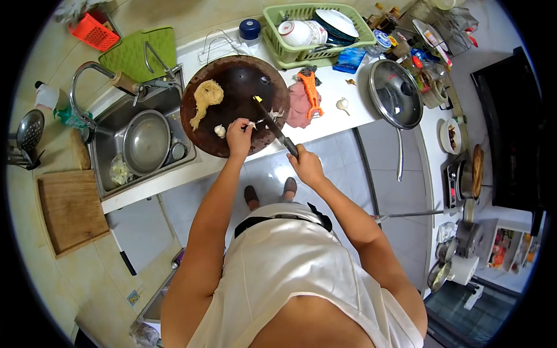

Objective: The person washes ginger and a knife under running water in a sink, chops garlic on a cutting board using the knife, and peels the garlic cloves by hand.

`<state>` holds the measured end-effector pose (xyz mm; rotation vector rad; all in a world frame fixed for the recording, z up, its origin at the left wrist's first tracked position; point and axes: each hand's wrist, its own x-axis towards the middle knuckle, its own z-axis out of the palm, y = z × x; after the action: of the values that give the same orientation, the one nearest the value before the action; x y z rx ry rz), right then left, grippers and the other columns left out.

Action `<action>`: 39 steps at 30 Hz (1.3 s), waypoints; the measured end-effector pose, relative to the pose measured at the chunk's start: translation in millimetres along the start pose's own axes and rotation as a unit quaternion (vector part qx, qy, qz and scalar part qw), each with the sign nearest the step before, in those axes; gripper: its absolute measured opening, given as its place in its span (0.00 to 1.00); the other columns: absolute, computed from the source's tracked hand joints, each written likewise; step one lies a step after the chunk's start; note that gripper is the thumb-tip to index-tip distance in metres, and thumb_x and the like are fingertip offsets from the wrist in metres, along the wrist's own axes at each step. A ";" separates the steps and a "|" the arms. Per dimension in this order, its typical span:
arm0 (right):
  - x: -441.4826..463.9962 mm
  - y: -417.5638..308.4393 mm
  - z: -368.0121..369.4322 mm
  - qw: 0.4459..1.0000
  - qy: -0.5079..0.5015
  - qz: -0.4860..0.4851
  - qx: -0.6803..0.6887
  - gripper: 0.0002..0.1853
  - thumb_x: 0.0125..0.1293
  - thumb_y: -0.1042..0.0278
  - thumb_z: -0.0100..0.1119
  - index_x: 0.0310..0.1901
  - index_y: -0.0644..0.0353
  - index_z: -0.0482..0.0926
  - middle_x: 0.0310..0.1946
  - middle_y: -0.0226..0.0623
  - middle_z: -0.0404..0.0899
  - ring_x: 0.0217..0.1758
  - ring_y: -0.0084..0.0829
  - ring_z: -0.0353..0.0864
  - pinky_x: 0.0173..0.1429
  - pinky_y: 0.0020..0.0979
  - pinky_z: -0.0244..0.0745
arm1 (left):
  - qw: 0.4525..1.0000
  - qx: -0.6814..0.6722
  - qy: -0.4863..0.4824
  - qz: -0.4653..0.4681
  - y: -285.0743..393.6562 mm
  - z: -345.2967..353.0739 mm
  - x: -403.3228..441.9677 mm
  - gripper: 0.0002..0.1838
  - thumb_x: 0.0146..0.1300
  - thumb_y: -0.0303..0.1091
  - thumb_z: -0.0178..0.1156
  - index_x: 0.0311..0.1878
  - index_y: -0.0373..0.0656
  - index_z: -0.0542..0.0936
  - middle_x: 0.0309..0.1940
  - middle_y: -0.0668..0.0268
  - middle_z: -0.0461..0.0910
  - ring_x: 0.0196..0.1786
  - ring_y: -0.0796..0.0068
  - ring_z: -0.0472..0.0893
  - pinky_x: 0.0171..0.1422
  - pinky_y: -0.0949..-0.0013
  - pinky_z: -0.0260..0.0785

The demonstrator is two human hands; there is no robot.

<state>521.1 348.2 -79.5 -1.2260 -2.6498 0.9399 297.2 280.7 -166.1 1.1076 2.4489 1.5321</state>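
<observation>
My right hand (pixel 307 167) is wrapped round the black handle of a knife (pixel 277 132), whose blade reaches over the round dark cutting board (pixel 200 136). A small yellowish piece (pixel 257 98) lies at the blade's tip. On the board's near part, my left hand (pixel 238 137) pinches a small whitish garlic clove (pixel 251 124) beside the blade. Just left of that hand sits a garlic bulb (pixel 220 131). White bits of garlic skin (pixel 276 114) lie right of the blade. A crumpled tan cloth-like piece (pixel 207 98) rests on the board's left side.
Left of the board is a sink (pixel 103 156) holding a metal basin (pixel 147 142). An orange peeler (pixel 311 93) lies on a pink cloth (pixel 298 107), near another garlic bulb (pixel 343 105). A lidded pan (pixel 396 93) overhangs the counter edge. Behind stands a green dish rack (pixel 290 57).
</observation>
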 end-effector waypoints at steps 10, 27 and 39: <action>-8.1 -16.9 3.5 0.999 -0.023 -0.011 0.022 0.17 0.65 0.56 0.56 0.38 0.65 0.71 0.22 0.55 0.79 0.27 0.57 0.80 0.34 0.53 0.74 | 0.993 0.060 -0.041 0.095 16.1 -15.7 -1.5 0.05 0.54 0.22 0.63 0.34 0.37 0.77 0.33 0.57 0.76 0.37 0.55 0.77 0.43 0.57 0.70; 13.7 -3.3 19.3 0.955 -0.168 0.106 0.218 0.20 0.65 0.56 0.56 0.41 0.70 0.71 0.26 0.61 0.78 0.33 0.59 0.80 0.40 0.49 0.75 | 0.985 0.085 -0.096 0.118 9.4 -13.7 3.4 0.04 0.57 0.26 0.62 0.33 0.37 0.78 0.33 0.54 0.77 0.39 0.50 0.77 0.45 0.54 0.70; 13.6 -9.7 -2.0 0.999 0.019 -0.039 0.013 0.15 0.65 0.57 0.56 0.41 0.63 0.71 0.21 0.52 0.79 0.26 0.54 0.80 0.33 0.51 0.74 | 0.987 0.144 -0.030 0.056 7.0 -42.0 12.6 0.11 0.56 0.24 0.62 0.44 0.39 0.78 0.41 0.59 0.76 0.46 0.55 0.76 0.52 0.58 0.69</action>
<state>506.0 354.2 -74.9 -1.1138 -2.6274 0.9271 275.2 257.7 -135.2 1.3353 2.6693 1.1719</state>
